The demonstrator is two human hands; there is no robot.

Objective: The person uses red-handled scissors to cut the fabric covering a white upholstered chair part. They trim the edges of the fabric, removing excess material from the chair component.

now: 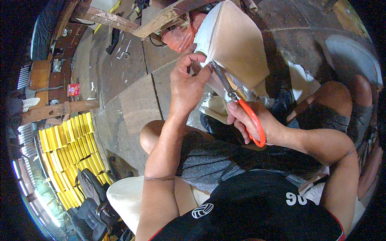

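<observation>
A beige upholstered padded piece (235, 44) with a pale side band stands upright at the top centre. My left hand (189, 84) is closed on the pale fabric at its lower left edge, with thumb and index finger pinched near the seam. My right hand (255, 126) holds scissors with orange handles (257, 120); their metal blades point up and left to the fabric beside my left fingertips. Loose cream fabric (215, 110) hangs below the padded piece.
A crumpled red plastic bag (177, 38) lies behind the piece, near wooden beams (106, 18). Yellow stacked pieces (70, 160) and a black chair (92, 205) are at lower left. A cream cushion (124, 197) is beside me. Another person's leg (362, 92) is at right.
</observation>
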